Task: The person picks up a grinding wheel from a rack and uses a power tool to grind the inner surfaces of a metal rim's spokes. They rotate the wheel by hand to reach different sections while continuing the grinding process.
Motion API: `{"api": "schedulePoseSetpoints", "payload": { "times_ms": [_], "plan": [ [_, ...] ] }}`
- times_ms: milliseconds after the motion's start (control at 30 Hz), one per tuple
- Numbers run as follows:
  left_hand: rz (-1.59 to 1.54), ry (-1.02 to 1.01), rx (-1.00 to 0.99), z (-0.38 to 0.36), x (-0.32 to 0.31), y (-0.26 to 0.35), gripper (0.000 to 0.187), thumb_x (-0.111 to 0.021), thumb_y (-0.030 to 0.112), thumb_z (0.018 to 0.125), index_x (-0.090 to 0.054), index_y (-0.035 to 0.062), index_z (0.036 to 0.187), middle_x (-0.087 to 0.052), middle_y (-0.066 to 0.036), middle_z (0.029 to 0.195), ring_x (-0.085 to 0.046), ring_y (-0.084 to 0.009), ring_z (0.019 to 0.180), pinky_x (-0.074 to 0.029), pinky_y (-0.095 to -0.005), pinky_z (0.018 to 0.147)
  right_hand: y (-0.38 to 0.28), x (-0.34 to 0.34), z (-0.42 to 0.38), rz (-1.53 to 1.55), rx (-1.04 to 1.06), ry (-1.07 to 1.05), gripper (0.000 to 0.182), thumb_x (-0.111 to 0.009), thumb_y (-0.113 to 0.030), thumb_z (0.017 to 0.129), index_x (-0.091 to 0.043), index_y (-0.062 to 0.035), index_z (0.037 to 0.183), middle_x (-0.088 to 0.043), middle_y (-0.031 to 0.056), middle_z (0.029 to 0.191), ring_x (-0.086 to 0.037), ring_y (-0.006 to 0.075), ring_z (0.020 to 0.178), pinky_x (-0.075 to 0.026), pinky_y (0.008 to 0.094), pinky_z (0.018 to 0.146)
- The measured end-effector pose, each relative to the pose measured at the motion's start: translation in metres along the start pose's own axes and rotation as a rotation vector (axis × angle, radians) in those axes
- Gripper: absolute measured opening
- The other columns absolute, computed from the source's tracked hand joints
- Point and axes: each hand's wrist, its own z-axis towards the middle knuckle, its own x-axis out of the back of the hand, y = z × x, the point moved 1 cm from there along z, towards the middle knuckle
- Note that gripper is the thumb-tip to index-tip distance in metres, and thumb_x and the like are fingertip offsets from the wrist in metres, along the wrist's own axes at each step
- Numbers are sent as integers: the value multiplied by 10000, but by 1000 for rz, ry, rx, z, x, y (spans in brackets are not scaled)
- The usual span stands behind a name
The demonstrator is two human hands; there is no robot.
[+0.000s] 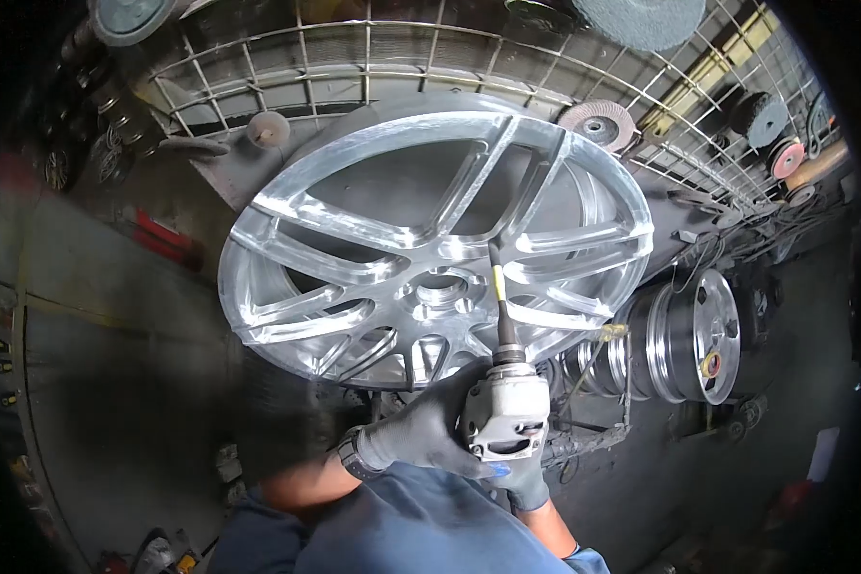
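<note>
1. A pneumatic die grinder (505,413) is gripped in both gloved hands, low in the middle of the view, so that its long shaft is steadied from two sides
2. The left hand (421,432) is wrapped shut around the left side of the grinder body, with a wristwatch (351,453) seen at the cuff
3. The right hand (524,481) is closed on the underside and rear of the grinder, mostly hidden behind the body
4. The grinder's bit (496,258) is pointed up and away, and its tip is laid against a spoke near the hub of the alloy wheel (430,249); whether it truly touches cannot be told
5. The wheel is held tilted with its face toward the person, apparently so that the spokes are presented to the tool
6. A wire rack (373,57) is set behind the wheel, with abrasive flap discs (598,122) kept on it within reach
7. A second rim (689,335) is seen on its side just right of the wheel, lower down
</note>
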Motion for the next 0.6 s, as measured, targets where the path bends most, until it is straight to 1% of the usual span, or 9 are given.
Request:
{"api": "schedulePoseSetpoints", "payload": {
  "times_ms": [67, 133, 200, 233, 333, 400, 467, 500, 600],
  "plan": [
    [-139, 5, -6, -1, 2, 2, 997, -934, 238, 620, -406, -4, 1431, -576, -85, 1313, -549, -164, 1212, -432, -339, 1073, -9, -2, 8, -77, 71, -86, 721, -865, -327, 651, -596, -9, 1239, -667, 163, 1168, -681, 303, 1036, -523, 387, 905],
    [-106, 30, 43, -5, 5, 1, 942, -936, 250, 618, -460, -2, 1391, -606, -74, 1269, -576, -163, 1171, -448, -340, 1059, -15, -8, 15, 54, -16, -30, 686, -854, -329, 661, -610, -30, 1227, -659, 156, 1141, -675, 314, 1006, -527, 401, 870],
    [-26, 105, 87, -11, 7, 0, 922, -943, 275, 604, -492, 5, 1361, -624, -70, 1242, -596, -168, 1144, -463, -343, 1047, -14, -10, 21, -319, 261, -104, 631, -830, -333, 683, -625, -58, 1213, -643, 150, 1105, -662, 332, 950, -529, 426, 814],
    [-58, 37, 149, -13, 11, -2, 1168, -939, 286, 622, -260, -23, 1522, -502, -125, 1411, -472, -210, 1320, -374, -359, 1124, -12, -13, 23, -318, 263, -114, 596, -807, -339, 697, -635, -79, 1205, -628, 152, 1076, -647, 348, 904, -524, 446, 771],
    [46, 107, 106, -19, 14, 6, 1183, -943, 284, 620, -247, -29, 1524, -506, -126, 1400, -472, -212, 1320, -370, -360, 1124, -9, -15, 28, -282, 290, -171, 595, -799, -345, 701, -635, -77, 1206, -632, 159, 1091, -654, 349, 923, -530, 447, 787],
    [53, 155, 119, -20, 9, 13, 1166, -949, 275, 613, -268, -36, 1506, -508, -129, 1394, -478, -214, 1313, -373, -365, 1120, -15, -18, 31, -255, 276, -163, 634, -813, -351, 692, -623, -67, 1225, -633, 165, 1108, -665, 352, 945, -540, 434, 794],
    [159, 142, 117, -17, 9, 30, 1137, -953, 268, 605, -297, -36, 1482, -503, -131, 1395, -488, -214, 1301, -383, -372, 1113, -13, -19, 33, -21, 180, -187, 682, -831, -365, 677, -611, -45, 1238, -641, 175, 1140, -685, 347, 966, -552, 417, 812],
    [21, 203, 194, -20, 5, 33, 1099, -949, 260, 614, -315, -30, 1465, -506, -127, 1381, -497, -212, 1289, -393, -377, 1107, -15, -16, 36, -15, 218, -216, 769, -846, -377, 668, -565, -11, 1282, -650, 186, 1146, -697, 347, 973, -555, 405, 831],
    [6, 215, 245, -21, -3, 26, 1103, -952, 245, 610, -311, -30, 1465, -519, -119, 1357, -506, -212, 1278, -398, -381, 1106, -10, -11, 31, -1, 134, -228, 858, -852, -389, 662, -501, 19, 1330, -659, 193, 1136, -699, 350, 976, -553, 405, 851]
  ]
}}
